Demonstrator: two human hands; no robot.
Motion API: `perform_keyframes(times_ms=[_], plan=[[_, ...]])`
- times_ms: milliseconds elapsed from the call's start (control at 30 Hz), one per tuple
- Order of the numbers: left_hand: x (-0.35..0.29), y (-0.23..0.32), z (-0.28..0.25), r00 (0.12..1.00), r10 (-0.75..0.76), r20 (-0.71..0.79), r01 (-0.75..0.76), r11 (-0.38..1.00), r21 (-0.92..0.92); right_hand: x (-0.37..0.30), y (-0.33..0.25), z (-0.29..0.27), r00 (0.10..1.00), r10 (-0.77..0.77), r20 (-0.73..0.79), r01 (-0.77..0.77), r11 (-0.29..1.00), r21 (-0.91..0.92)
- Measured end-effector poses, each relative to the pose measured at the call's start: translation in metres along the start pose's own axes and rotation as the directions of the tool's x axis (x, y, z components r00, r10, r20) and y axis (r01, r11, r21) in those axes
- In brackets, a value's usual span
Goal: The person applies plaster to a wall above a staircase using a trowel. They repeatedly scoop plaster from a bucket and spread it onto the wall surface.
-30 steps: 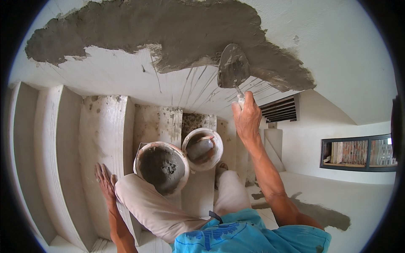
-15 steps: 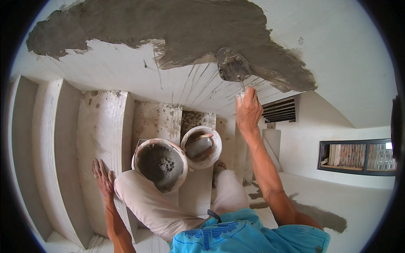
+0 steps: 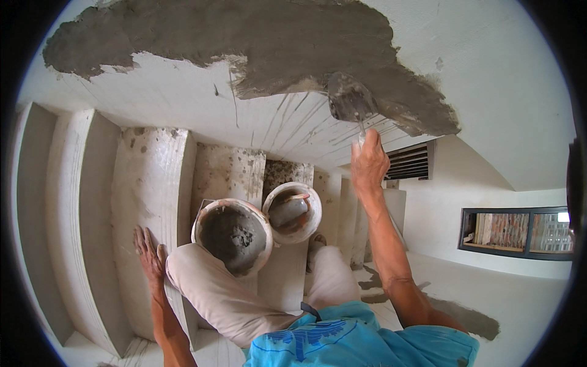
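My right hand (image 3: 369,163) is wrapped round the handle of a trowel (image 3: 350,98). The trowel's grey-smeared blade lies against the lower edge of a dark grey mortar patch (image 3: 269,46) on the white wall (image 3: 189,98). Thin streaks run down the wall below the blade. My left hand (image 3: 150,254) rests flat with fingers spread on a stair step (image 3: 137,202), holding nothing. Between my knees and the wall stands a bucket of wet mortar (image 3: 232,238). Touching it on the right is a second bucket (image 3: 313,211), with an orange-handled tool (image 3: 298,197) inside.
More steps (image 3: 55,226) rise to the left, their edges close to my left arm. A dark slatted vent (image 3: 411,162) sits in the wall right of my right hand. Farther right is a dark-framed window (image 3: 516,229). Another grey patch (image 3: 468,318) shows at lower right.
My right hand and the trowel have shifted slightly to the right along the patch's lower edge. My left hand stays on the step, and both buckets stand as before.
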State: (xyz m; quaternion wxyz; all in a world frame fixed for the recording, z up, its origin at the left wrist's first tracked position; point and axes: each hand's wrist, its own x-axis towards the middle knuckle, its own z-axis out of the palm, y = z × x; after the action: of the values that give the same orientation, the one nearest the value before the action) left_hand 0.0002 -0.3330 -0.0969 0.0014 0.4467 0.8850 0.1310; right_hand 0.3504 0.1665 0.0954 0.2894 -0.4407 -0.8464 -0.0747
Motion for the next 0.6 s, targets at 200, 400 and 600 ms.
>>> perform_keyframes(times_ms=[200, 400, 600], plan=[[0.003, 0.001, 0.006, 1.0, 0.014, 0.006, -0.014, 1.0, -0.021, -0.036, 0.016, -0.007, 0.983, 0.098, 0.153, -0.101, 0.995, 0.014], [0.006, 0.006, 0.0, 0.999, 0.033, -0.005, -0.034, 0.999, -0.027, 0.002, -0.005, -0.015, 0.989, 0.056, 0.136, -0.062, 0.997, 0.041], [0.004, 0.004, 0.004, 1.0, 0.0, 0.006, 0.0, 0.999, -0.052, -0.031, 0.004, -0.017, 0.963, -0.01, 0.269, 0.015, 1.0, -0.016]])
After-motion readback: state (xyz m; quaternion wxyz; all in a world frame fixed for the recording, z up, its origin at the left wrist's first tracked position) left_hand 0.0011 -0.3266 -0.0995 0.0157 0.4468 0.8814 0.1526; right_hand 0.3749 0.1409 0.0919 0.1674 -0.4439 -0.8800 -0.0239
